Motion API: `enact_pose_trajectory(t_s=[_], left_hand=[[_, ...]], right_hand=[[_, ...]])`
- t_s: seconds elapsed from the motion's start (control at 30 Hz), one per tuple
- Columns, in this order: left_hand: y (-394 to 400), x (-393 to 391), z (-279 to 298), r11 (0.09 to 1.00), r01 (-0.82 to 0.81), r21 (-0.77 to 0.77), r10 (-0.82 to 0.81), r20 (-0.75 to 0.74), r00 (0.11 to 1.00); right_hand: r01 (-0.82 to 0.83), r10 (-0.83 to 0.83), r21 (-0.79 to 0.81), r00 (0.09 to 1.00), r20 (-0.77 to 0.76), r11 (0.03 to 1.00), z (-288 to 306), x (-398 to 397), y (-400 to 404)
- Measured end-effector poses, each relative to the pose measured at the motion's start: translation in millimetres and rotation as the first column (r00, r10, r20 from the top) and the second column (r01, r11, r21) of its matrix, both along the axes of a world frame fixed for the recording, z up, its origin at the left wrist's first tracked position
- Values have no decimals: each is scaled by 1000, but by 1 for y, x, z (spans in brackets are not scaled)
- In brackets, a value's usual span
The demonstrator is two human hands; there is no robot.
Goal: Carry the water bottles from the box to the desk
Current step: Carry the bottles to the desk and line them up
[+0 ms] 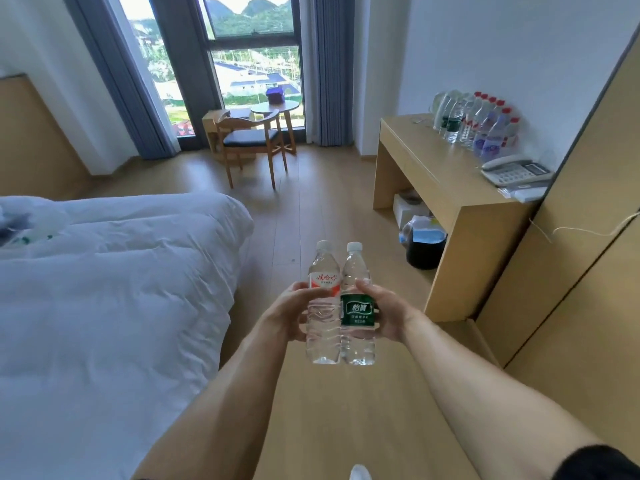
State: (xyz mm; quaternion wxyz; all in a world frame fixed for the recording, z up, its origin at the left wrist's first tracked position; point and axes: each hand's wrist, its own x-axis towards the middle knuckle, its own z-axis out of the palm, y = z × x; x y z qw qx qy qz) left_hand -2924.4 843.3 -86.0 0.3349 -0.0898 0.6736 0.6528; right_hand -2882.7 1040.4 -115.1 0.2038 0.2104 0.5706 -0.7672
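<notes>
My left hand (289, 315) grips a clear water bottle with a red and white label (323, 306), held upright. Pressed against its right side is a second clear bottle with a green label (357, 306), which my right hand (386, 311) grips. Both bottles hang in front of me above the wooden floor, white caps up. The wooden desk (440, 174) stands ahead on the right against the wall. Several water bottles (478, 123) stand in a row along its back edge. The box is not in view.
A bed with a white duvet (104, 289) fills the left side. A grey telephone (516, 169) sits on the desk's near end. A black bin (424, 247) stands under the desk. A wooden chair (252, 143) and round table (275, 107) stand by the window.
</notes>
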Motion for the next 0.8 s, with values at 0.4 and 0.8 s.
enact_pose_trajectory(t_s=[0.4,0.8], left_hand=[[38,-202,3,998,-62,21,62,3,998],[77,-434,-17,996,61,67,-61,-1,998]], right_hand=[[-50,50,26,999,-17,998,15,-208,41],[140,-134,91,989,-64,986,8,-409,71]])
